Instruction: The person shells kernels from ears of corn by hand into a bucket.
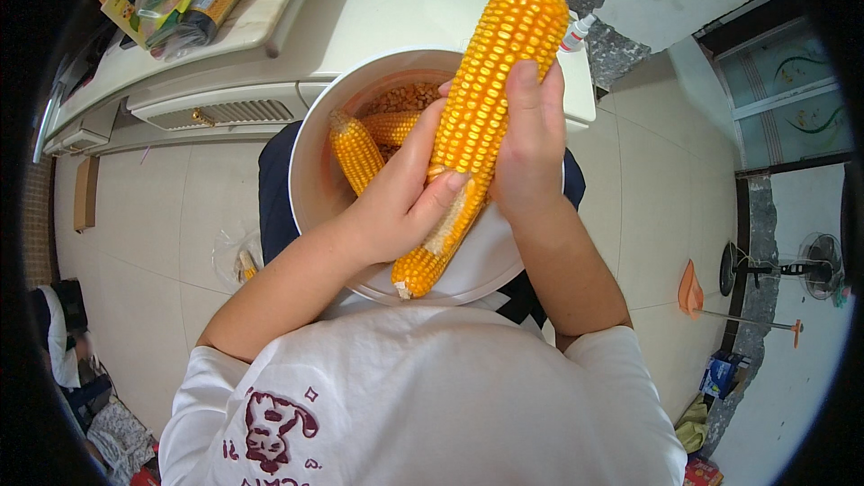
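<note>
A large ear of dried yellow corn point(496, 74) is held tilted above a white plastic bucket point(300, 169). My left hand point(405, 196) grips its lower half, the thumb pressed at the edge of a stripped strip where pale cob shows. My right hand point(530, 135) is wrapped around the ear's right side, thumb along the kernels. Inside the bucket lie another corn ear point(356, 152), one more ear point(391, 127) partly hidden behind my left hand, and loose kernels point(408, 96). The bucket sits between my legs.
Beyond the bucket stands a white cabinet point(398, 13) with a small white bottle point(577, 32) and bagged items point(202, 0). On the floor at left are a clear plastic bag point(226, 250) with a cob piece and a cardboard box point(86, 194). A fan point(820, 266) and an orange dustpan point(690, 290) are at right.
</note>
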Action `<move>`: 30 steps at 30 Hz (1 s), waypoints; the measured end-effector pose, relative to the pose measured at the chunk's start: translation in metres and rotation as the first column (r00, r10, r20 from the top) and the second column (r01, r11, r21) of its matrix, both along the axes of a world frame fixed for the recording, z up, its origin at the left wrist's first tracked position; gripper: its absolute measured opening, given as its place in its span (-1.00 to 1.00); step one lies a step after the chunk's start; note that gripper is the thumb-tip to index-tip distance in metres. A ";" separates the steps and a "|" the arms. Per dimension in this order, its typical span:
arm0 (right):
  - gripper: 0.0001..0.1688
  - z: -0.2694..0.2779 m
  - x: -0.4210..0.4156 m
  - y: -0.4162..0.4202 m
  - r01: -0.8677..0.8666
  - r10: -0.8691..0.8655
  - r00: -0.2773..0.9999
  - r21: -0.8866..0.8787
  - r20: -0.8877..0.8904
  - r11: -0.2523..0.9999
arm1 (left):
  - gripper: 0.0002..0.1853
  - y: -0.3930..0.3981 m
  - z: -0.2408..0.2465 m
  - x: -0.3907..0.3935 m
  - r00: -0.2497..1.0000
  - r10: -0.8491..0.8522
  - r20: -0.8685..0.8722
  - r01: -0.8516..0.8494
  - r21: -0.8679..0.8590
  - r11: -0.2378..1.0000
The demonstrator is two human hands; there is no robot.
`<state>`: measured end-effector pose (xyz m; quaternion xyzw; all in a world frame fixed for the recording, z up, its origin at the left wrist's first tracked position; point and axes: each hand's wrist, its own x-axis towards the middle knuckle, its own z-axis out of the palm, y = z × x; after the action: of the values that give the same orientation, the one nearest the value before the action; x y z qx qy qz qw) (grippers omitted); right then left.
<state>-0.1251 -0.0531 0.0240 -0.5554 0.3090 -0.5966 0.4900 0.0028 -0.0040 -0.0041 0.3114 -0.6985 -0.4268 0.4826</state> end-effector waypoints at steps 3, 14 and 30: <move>-0.58 0.005 0.000 0.002 -0.046 0.045 0.998 0.020 0.037 0.999 | -0.35 0.000 0.001 0.001 1.000 0.015 0.013 -0.014 -0.019 1.000; -0.54 -0.003 0.003 -0.001 -0.011 0.012 0.998 0.026 -0.054 1.000 | -0.27 0.002 -0.004 -0.002 0.963 0.220 0.155 -0.222 -0.001 0.975; -0.47 0.009 -0.002 0.003 -0.297 0.242 0.919 0.140 0.311 0.945 | -0.48 0.000 -0.002 0.002 0.934 0.080 -0.347 0.033 0.306 0.952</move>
<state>-0.1267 -0.0503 0.0327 -0.4518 0.2082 -0.5667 0.6568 0.0049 -0.0039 -0.0060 0.3086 -0.5212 -0.5733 0.5518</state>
